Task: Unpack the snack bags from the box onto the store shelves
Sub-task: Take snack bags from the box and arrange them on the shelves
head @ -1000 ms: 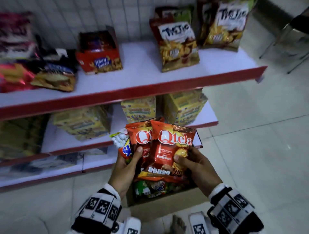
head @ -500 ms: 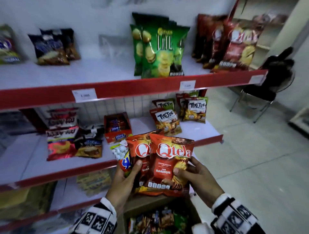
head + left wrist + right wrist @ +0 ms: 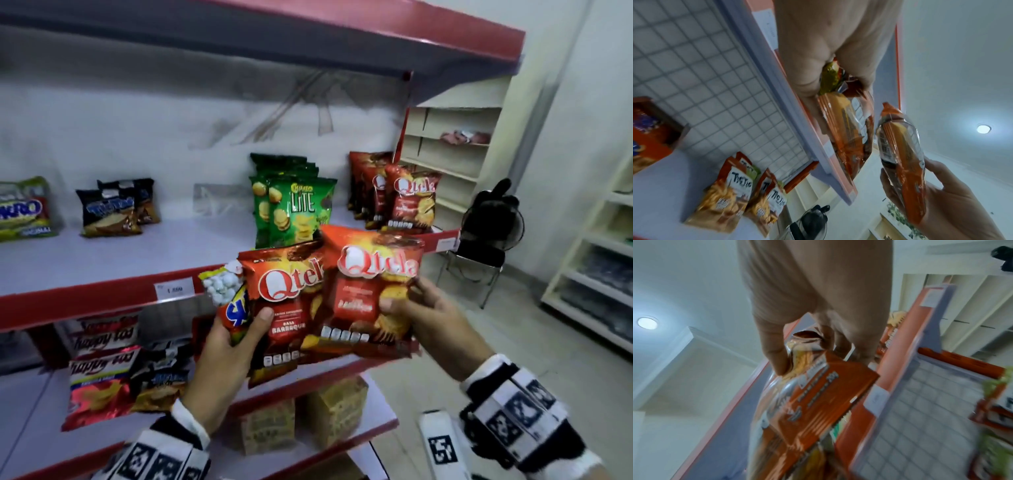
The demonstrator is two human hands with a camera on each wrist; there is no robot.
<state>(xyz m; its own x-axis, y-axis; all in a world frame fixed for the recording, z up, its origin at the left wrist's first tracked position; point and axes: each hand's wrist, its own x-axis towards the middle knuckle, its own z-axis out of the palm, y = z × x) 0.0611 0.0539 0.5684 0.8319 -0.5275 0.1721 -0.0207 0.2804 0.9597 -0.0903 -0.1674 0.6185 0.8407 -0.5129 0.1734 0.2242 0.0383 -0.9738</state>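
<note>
My left hand (image 3: 236,337) grips a red Qtela barbecue bag (image 3: 287,301) together with a smaller yellow-and-blue snack pack (image 3: 227,294), thumb pressed on the Qtela front. My right hand (image 3: 407,308) pinches a second red Qtela bag (image 3: 370,291) by its lower right side, held up just below the upper shelf (image 3: 102,294). More Qtela bags (image 3: 411,198) stand at that shelf's right end, behind the held bag. In the left wrist view the left hand (image 3: 830,78) holds its bags (image 3: 849,129); the right-hand bag (image 3: 900,154) is alongside. The right wrist view shows fingers (image 3: 777,356) on the bag (image 3: 807,402).
Green Lite chip bags (image 3: 294,209) stand mid-shelf, dark bags (image 3: 113,212) and a Taro-style bag (image 3: 24,212) at the left. The lower shelf (image 3: 308,387) carries red Happy Tos bags (image 3: 99,380). A black chair (image 3: 486,240) and cream shelving (image 3: 448,154) are at the right.
Both hands have risen with the bags from over the box to the upper shelf's height. The view has tilted up, and the right-hand bag has drawn apart to the right.
</note>
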